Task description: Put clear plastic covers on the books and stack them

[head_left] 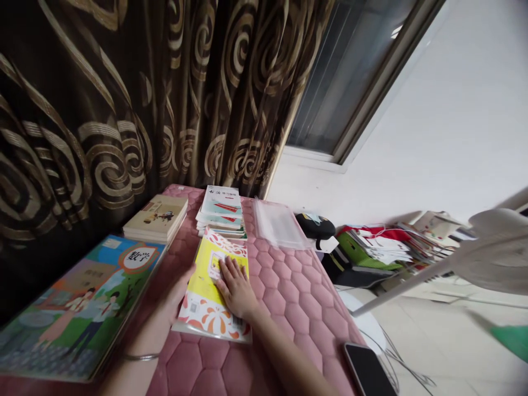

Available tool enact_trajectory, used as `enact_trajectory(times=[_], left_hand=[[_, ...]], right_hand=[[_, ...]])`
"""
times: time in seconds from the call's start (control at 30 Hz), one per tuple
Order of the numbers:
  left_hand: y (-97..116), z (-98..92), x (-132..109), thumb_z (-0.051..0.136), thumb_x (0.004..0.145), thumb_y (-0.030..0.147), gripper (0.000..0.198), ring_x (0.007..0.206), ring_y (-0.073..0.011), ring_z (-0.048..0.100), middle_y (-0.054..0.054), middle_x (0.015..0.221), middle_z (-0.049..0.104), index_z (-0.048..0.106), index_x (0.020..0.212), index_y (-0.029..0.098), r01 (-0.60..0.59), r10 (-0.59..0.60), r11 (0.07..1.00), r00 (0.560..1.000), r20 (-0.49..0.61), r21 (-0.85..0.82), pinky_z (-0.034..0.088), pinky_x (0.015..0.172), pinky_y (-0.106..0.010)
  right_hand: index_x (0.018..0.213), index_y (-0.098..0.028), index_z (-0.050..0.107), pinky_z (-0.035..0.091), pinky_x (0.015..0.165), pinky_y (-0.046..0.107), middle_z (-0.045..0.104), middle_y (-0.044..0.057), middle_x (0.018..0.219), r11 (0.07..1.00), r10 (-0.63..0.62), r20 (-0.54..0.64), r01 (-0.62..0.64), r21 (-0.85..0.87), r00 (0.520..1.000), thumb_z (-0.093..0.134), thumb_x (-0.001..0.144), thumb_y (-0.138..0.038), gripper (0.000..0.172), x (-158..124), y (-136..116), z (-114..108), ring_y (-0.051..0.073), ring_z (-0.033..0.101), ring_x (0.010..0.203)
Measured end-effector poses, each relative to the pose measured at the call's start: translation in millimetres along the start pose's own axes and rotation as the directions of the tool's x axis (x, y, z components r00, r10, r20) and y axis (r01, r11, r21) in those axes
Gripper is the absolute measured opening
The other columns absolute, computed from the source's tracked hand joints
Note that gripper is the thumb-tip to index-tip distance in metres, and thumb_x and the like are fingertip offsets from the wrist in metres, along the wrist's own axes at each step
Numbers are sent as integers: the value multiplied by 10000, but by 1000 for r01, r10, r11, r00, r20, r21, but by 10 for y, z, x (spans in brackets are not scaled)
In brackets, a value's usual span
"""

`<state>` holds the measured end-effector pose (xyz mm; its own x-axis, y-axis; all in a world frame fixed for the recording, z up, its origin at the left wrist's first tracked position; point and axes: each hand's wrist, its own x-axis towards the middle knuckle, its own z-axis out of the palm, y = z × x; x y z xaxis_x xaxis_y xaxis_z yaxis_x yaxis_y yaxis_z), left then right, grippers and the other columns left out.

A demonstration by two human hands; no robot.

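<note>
**Inspector:** Grip condition?

**Reply:** The right hand point(235, 287) is laid open and flat on the yellow booklet point(209, 265); the left hand point(180, 283) is at its edge, hold undeterminable.

**Inspector:** Risk?

**Reply:** Slippage on the quilted pink mat point(297, 291) could be caused by uneven pressure.

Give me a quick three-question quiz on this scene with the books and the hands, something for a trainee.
1. Which hand lies flat on the yellow booklet?
2. True or false: the left hand has a metal bangle on its wrist.
3. What subject is the large book beside the left hand? A: music, B: maths, C: geography.

Key: 1. The right hand. 2. True. 3. B.
</note>
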<state>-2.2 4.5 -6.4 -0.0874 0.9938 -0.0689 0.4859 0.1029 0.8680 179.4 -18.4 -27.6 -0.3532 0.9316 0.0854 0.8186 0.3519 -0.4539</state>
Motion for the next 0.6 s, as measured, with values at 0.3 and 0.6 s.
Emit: enact_trajectory(times=[0.3, 0.6], left_hand=[[-289, -288, -255, 417, 933, 287, 352, 702, -193, 676, -105, 771, 746, 677, 746, 142, 120, -129, 901, 992, -7, 418, 411, 582, -264], [-254, -195, -425, 292, 996, 293, 474, 923, -301, 705, -200, 965, 746, 731, 975, 113, 73, -116, 737, 993, 19, 672, 478, 727, -378]], right_hand=[[1548, -261, 265, 74, 1207, 565, 141, 61, 1619, 988, 14, 69, -3, -152, 997, 303, 1007, -550, 615, 2, -90, 19, 289, 90, 1502], [1550, -244, 270, 40, 1177, 643, 128, 78, 1632, 982, -138, 146, 154, -108, 980, 255, 990, -607, 668, 139, -390, 136, 340, 50, 1503]])
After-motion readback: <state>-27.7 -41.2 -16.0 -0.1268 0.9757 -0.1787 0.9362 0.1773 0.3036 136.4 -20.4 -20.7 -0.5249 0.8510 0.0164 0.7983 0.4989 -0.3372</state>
